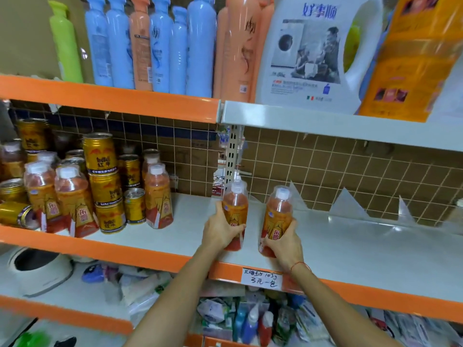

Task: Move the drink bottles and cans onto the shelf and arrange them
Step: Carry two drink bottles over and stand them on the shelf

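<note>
Near the shelf (350,246) edge, the left hand (220,231) wraps its fingers round one drink bottle (235,209), and the right hand (284,242) grips a second bottle (276,216) just beside it; both stand upright. Best to set them flat, labels forward, then slide them left toward the far cluster of cans (105,181) and bottles

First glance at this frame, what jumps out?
Two hands at centre, each gripping an orange drink bottle standing on the middle shelf: left hand on the left bottle, right hand on the right bottle. To the left, a crowded cluster of gold cans and matching bottles; above, tall blue and peach bottles.
</note>
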Available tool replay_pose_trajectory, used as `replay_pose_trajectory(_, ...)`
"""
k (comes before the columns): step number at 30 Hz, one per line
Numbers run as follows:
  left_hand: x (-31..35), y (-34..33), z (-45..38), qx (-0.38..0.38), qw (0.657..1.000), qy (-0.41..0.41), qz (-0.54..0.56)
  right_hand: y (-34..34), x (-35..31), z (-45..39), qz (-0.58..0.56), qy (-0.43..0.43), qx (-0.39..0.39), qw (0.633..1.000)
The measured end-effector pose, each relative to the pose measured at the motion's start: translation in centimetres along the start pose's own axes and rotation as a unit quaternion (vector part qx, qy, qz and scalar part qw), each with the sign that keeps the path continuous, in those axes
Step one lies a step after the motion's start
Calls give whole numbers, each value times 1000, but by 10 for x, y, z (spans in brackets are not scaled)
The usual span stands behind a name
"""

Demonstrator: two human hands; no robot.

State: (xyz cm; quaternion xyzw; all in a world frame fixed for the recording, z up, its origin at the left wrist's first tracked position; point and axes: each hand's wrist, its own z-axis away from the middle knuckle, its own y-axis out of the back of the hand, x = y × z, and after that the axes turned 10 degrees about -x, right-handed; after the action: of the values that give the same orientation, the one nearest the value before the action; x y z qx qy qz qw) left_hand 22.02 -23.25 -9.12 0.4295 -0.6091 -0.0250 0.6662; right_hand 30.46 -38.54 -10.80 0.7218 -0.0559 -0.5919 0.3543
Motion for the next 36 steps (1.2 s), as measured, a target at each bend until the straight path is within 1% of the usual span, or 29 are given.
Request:
replay_pose_trajectory(4,-8,5,-4,-41,999,-19,24,0,5,-4,-14,15,-22,1000)
replay_pose_trajectory(7,-21,9,-3,-111,992,-30,49,9,15,-7,-7,28,-73,997)
replay_pose_trajectory(9,-30,8,-1,-132,989,-26,62,13,21,-9,-5,32,-100,994)
replay_pose_trajectory(17,-39,-4,-12,-90,991,-46,93,8,27,-20,-3,65,-82,995)
replay_pose_trajectory(24,-41,-14,-50,-92,992,-34,83,-3,24,-48,-8,86,-60,994)
replay_pose_trajectory(27,-42,-18,-66,-90,992,-38,82,-8,21,-61,-18,91,-50,994)
replay_pose_trajectory(36,-43,-29,-115,-88,992,-58,71,-12,22,-103,3,90,-34,995)
